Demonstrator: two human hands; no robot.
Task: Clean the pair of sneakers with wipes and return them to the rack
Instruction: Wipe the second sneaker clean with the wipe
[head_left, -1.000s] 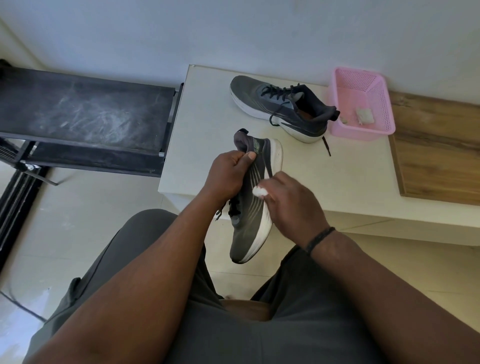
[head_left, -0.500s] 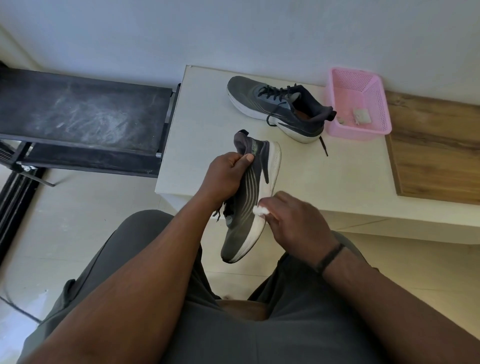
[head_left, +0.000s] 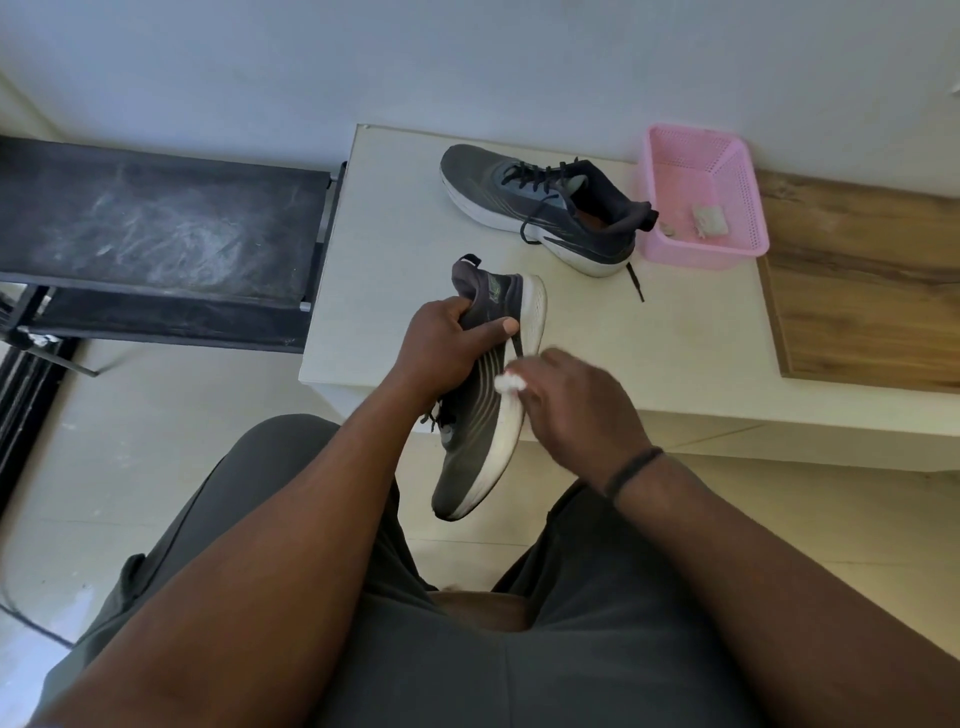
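While the left hand grips the sneaker by its collar, the right hand pinches a wipe against its side.

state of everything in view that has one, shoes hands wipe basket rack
held sneaker: off the table, tilted on its side, toe toward the person
left hand: grips the held sneaker near the heel
right hand: pinches the wipe
wipe: bunched, pressed on the white sole edge
second sneaker: upright on the white table, laces loose
pink basket: upright, scraps inside
black rack: dusty, no shoes
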